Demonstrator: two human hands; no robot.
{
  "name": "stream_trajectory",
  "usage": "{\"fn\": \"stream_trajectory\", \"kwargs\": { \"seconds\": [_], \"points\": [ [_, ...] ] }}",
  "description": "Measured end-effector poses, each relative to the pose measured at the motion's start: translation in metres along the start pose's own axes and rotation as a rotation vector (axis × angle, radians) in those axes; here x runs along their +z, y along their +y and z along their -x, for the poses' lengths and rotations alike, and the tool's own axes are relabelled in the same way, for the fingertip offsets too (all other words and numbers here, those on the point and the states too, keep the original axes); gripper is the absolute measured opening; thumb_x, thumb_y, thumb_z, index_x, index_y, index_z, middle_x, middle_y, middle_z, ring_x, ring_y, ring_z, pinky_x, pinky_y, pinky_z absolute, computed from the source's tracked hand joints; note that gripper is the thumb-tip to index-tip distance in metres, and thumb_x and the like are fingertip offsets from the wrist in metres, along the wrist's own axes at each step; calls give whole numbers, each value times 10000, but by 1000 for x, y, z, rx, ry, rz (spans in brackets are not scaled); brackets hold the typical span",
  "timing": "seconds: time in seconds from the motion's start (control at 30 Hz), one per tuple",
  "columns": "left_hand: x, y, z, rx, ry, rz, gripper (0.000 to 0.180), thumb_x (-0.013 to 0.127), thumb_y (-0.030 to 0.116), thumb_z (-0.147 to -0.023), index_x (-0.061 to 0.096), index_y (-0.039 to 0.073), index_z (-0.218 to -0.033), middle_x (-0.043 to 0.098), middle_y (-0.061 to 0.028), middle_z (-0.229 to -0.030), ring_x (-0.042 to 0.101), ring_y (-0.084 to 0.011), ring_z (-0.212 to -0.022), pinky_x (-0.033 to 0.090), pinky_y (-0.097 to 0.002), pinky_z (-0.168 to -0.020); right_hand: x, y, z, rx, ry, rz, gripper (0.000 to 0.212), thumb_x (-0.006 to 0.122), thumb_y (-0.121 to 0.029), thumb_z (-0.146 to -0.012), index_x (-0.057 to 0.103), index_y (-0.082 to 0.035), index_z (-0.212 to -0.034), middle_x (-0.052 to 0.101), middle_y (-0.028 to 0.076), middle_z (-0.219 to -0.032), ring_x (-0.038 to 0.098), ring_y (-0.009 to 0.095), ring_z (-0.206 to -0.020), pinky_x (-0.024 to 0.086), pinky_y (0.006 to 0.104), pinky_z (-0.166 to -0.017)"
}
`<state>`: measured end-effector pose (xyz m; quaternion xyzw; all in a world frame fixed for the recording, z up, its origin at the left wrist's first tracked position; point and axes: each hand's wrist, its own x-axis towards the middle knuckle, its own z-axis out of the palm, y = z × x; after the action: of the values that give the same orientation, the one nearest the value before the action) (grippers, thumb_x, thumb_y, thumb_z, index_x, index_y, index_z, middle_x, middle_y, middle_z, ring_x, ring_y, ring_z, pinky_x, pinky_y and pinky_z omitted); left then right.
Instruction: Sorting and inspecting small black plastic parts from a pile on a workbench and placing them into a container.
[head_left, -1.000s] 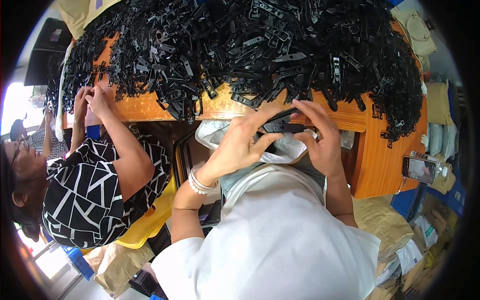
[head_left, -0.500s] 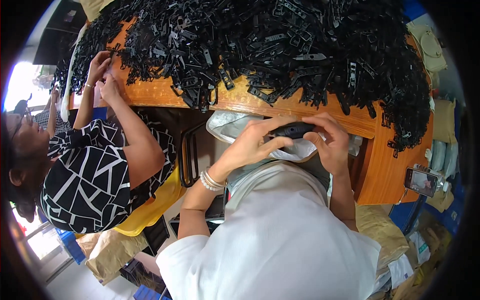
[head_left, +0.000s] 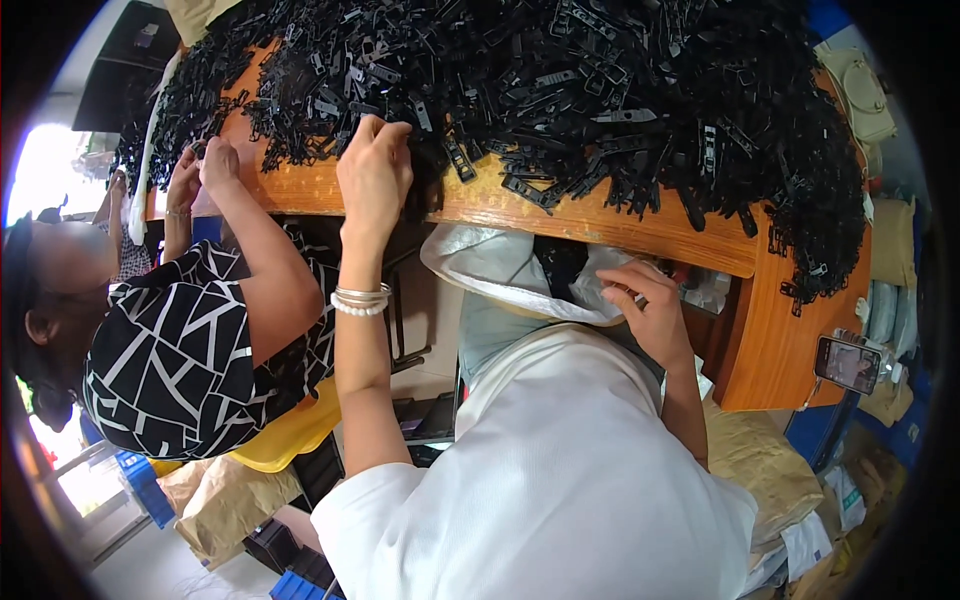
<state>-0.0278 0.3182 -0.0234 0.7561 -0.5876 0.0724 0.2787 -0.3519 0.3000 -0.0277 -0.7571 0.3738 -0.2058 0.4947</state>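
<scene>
The person's left hand [head_left: 375, 180] reaches to the near edge of a large heap of black plastic parts [head_left: 620, 90], its fingers curled downward; whether they grip a part cannot be told. The heap's nearest parts lie just beyond the fingertips, and the hand covers some of them. The right hand [head_left: 648, 308] hangs over the right side of an open, silvery-lined bag [head_left: 505, 283], fingers bent; its hold cannot be made out either. Inside the bag, at the lap, is a dark cluster of pieces [head_left: 562, 262]. The wooden table [head_left: 650, 232] bears the heap, its front edge running between heap and bag. To the left, a co-worker's hands [head_left: 218, 165] meet near the heap. To the right stand a mounted phone [head_left: 848, 365] and, lower, brown paper sacks [head_left: 757, 455].
</scene>
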Motion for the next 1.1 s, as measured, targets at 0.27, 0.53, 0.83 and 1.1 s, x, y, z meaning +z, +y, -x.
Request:
{"fn": "stream_trajectory", "kwargs": {
  "seconds": [0.27, 0.53, 0.83, 1.1],
  "points": [
    [-10, -15, -27, 153, -247, -193, 201, 569, -7, -705, 615, 51, -892, 519, -94, -829, 553, -262, -682, 446, -342, -611, -1, 0, 3, 44, 27, -44, 173, 584, 3, -746, 617, 17, -915, 588, 91, -795, 559, 178, -710, 442, 257, -628],
    [-4, -24, -52, 420, -372, -491, 157, 530, 26, -705, 628, 64, -821, 513, -108, -872, 557, -240, -808, 470, -336, -628, -2, 1, 5, 2, 33, -8, 175, 576, 10, -745, 622, 17, -913, 591, 93, -795, 556, 176, -698, 438, 256, -620],
    [-19, -19, -58, 335, -328, -173, 101, 583, 31, -685, 623, 66, -770, 509, -87, -876, 564, -251, -783, 463, -329, -635, -8, 6, 9, 51, 159, -70, 128, 571, 14, -754, 615, 30, -874, 587, 91, -780, 552, 168, -687, 436, 248, -607],
    [-6, 10, -34, -46, -61, 363, 117, 629, 28, -759, 576, -23, -851, 580, -64, -872, 538, -102, -628, 430, -207, -576, -57, 57, 8, 148, 826, 374, 90, 568, -3, -780, 609, 13, -858, 575, 117, -795, 561, 212, -717, 439, 272, -633]
  ]
}}
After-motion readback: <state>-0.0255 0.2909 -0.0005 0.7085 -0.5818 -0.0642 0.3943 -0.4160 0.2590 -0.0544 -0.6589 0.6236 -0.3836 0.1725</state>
